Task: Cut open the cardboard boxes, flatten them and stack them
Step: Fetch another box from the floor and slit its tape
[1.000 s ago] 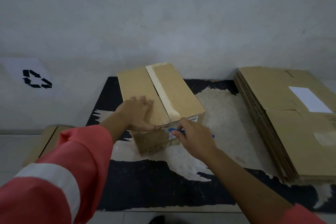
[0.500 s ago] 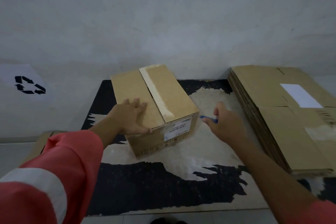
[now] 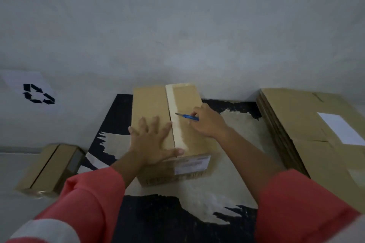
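A single wide-angle view, worn on the person's head, looks forward and steeply down over their own arms. The coral sleeves point(image 3: 88, 203) enter the bottom edge at 7 and 5 o'clock. It faces a grey wall point(image 3: 177, 16) that fills the upper half, from 9 round to 3 o'clock. The taped cardboard box point(image 3: 150, 102) sits just below centre at arm's reach, close enough that the left hand point(image 3: 152, 142), the right hand point(image 3: 209, 122) and its blue utility knife point(image 3: 187, 117) read plainly. The wide lens also takes in the sides of the scene — a stack of flattened boxes point(image 3: 296, 116) at 3 o'clock and a recycling sign point(image 3: 37, 93) at 9.
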